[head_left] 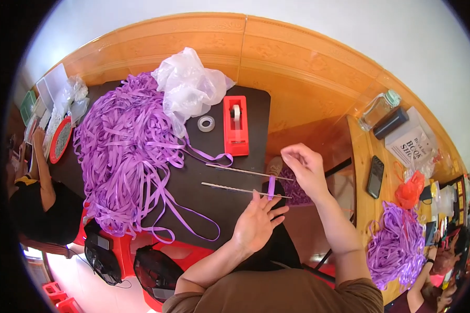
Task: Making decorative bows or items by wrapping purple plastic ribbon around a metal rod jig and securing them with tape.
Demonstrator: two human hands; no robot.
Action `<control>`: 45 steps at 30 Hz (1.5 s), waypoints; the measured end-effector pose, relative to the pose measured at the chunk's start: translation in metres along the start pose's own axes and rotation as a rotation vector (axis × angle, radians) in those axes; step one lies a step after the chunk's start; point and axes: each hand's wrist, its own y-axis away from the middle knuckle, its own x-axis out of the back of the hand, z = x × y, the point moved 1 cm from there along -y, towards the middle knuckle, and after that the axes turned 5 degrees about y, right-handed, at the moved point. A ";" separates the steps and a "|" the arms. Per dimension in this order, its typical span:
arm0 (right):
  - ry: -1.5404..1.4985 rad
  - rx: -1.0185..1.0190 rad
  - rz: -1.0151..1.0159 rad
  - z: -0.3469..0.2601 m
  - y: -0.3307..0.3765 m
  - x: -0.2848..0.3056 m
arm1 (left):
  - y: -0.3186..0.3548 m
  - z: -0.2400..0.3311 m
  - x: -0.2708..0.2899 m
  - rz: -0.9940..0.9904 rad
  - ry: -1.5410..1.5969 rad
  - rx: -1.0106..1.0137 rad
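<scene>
Two thin metal rods [234, 188] jut out side by side past the right edge of the dark table. A short band of purple ribbon [271, 187] spans both of them near their free ends. Beneath the nearer rod is my left hand [254, 223], palm up with fingers spread, its fingertips close to the band's lower end. My right hand [304, 166] is raised just beyond the rod tips, thumb and fingers pinched together; whatever is between them is too small to make out. A big heap of purple ribbon [125, 151] covers the table's left part.
A red tape dispenser [236, 128], a tape roll [206, 123] and a white plastic bag [190, 86] lie at the back of the table [193, 208]. On the right wooden table are a phone [375, 177] and more purple ribbon [396, 248]. Other people work at far left and lower right.
</scene>
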 end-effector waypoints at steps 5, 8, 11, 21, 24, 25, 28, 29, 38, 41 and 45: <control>0.110 0.034 -0.087 0.009 -0.062 -0.042 | 0.003 0.002 -0.002 0.004 -0.014 -0.003; 0.061 -0.126 -0.115 0.008 -0.085 -0.064 | 0.002 0.002 0.002 0.006 -0.017 0.001; -0.056 -0.315 -0.191 0.010 -0.088 -0.078 | 0.001 0.002 0.003 0.017 0.001 0.006; -0.246 -0.405 -0.041 0.010 -0.074 -0.098 | 0.004 0.004 -0.003 0.010 -0.031 0.009; -0.299 -0.409 -0.019 0.004 -0.066 -0.097 | 0.002 0.003 0.001 -0.004 -0.032 0.005; -0.331 -0.416 -0.022 0.000 -0.064 -0.097 | 0.003 0.003 0.002 -0.012 -0.029 0.004; -0.391 -0.343 -0.010 -0.015 -0.062 -0.092 | 0.004 0.002 0.002 -0.020 -0.025 0.001; -0.390 -0.342 -0.009 -0.019 -0.062 -0.091 | 0.003 0.001 0.002 -0.021 -0.025 0.002; -0.238 -0.298 0.005 -0.015 -0.030 -0.095 | 0.000 -0.002 0.005 -0.021 0.048 -0.009; -0.186 -0.274 0.018 -0.014 -0.024 -0.098 | -0.001 -0.002 0.007 -0.046 0.063 -0.027; -0.107 -0.224 0.050 0.002 -0.018 -0.100 | 0.001 -0.001 0.001 -0.029 0.064 -0.036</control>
